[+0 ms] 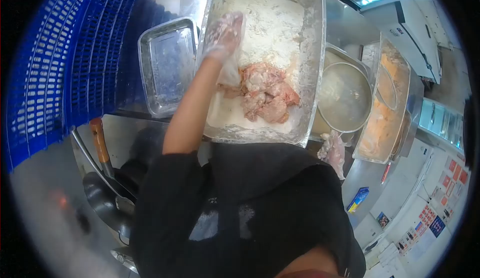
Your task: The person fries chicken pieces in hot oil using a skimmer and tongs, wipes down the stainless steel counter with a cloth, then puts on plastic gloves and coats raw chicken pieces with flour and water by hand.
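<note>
My left hand [227, 35], in a clear plastic glove caked with flour, is over the left side of a large metal tray [312, 58]. Its fingers point toward the far end, stretched out, and hold nothing I can see. White flour [270, 23] covers the tray's floor. A heap of raw, flour-dusted meat pieces [270, 95] lies in the nearer half, just below the left hand's wrist. At the near rim of a round metal vessel [345, 95] with cloudy contents is my right hand [334, 155], also gloved and floury. Its fingers are curled, and what they grip is hidden.
An empty metal tray [170, 68] stands on the left, beside a blue plastic crate [75, 53]. Dark pans [102, 198] and a wooden handle [100, 140] are lower left. To the right, another tray [382, 123] contains orange powder and a wire hoop. A blue box [358, 199] lies nearby.
</note>
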Motion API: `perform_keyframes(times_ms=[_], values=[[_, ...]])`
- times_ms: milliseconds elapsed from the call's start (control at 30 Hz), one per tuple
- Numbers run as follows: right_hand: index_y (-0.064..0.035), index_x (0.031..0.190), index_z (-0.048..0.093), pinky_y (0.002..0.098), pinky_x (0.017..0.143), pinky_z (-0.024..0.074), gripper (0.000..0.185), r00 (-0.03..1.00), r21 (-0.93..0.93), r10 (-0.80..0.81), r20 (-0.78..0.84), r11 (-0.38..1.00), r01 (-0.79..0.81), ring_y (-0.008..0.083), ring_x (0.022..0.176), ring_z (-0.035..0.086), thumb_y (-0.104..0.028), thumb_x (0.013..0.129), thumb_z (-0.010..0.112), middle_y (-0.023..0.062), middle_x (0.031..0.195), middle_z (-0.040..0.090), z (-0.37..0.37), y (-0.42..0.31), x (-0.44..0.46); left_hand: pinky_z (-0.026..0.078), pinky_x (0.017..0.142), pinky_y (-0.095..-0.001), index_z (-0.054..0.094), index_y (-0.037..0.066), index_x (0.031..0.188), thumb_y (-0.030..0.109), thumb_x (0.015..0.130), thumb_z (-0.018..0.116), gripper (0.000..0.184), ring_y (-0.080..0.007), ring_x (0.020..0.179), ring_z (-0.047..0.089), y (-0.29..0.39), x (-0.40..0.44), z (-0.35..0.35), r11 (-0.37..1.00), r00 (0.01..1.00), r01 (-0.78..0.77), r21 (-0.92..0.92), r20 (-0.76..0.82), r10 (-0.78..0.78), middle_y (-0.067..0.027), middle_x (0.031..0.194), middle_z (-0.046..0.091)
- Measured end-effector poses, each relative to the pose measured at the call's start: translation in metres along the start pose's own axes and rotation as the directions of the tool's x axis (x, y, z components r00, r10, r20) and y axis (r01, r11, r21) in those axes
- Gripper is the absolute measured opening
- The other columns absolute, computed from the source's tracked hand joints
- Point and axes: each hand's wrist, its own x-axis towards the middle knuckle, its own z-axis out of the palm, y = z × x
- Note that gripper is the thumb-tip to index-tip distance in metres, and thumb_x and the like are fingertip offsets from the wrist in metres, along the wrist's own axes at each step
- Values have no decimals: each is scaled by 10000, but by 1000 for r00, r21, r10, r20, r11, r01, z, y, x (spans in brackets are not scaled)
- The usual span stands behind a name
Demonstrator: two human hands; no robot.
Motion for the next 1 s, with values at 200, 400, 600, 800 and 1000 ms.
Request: perform_keyframes(times_ms=[200, 400, 600, 800, 1000], values=[[-4, 954, 560, 409, 659, 455, 252, 675, -990, -729, 114, -27, 139, 316, 696, 560, -240, 867, 572, 153, 751, 587, 25, -30, 6, 299, 1059, -388, 424, -9, 1304, 347, 931, 358, 520, -338, 1248, 397, 25, 67, 12, 978, 998, 27, 208, -69, -13, -227, 1345, 412], [-64, 1113, 566, 370, 873, 449, 340, 500, -745, -792, 352, 86, 661, 314, 999, 577, -252, 832, 599, 189, 1070, 596, 175, -106, 20, 149, 1130, -353, 245, -20, 1399, 294, 930, 369, 578, -285, 1367, 201, -46, 108, 104, 955, 964, -13, 295, -251, 91, -179, 1467, 229], [-75, 1201, 506, 420, 959, 387, 468, 638, -772, -611, 468, 69, 632, 374, 1136, 486, -361, 835, 557, 218, 1167, 545, 293, -94, 193, 135, 1133, -348, 275, -14, 1393, 320, 897, 447, 623, -289, 1374, 180, -46, 140, 108, 967, 902, -93, 237, -392, 183, -186, 1474, 208], [-18, 1048, 592, 442, 906, 425, 371, 556, -775, -817, 156, 248, 582, 373, 1026, 557, -321, 841, 537, 255, 1085, 580, 334, -111, 273, 194, 1110, -368, 356, 3, 1354, 287, 936, 340, 506, -314, 1315, 294, -41, 163, 126, 995, 904, -83, -57, -426, 51, -178, 1394, 360], [-73, 1194, 551, 417, 997, 359, 433, 697, -713, -214, 684, -395, 578, 327, 1176, 462, -373, 933, 378, 178, 1259, 509, 353, -132, 255, 302, 1025, -476, 468, 41, 1272, 378, 933, 308, 504, -390, 1188, 437, -43, 153, 142, 982, 983, -151, -110, -122, 137, -242, 1279, 470]])
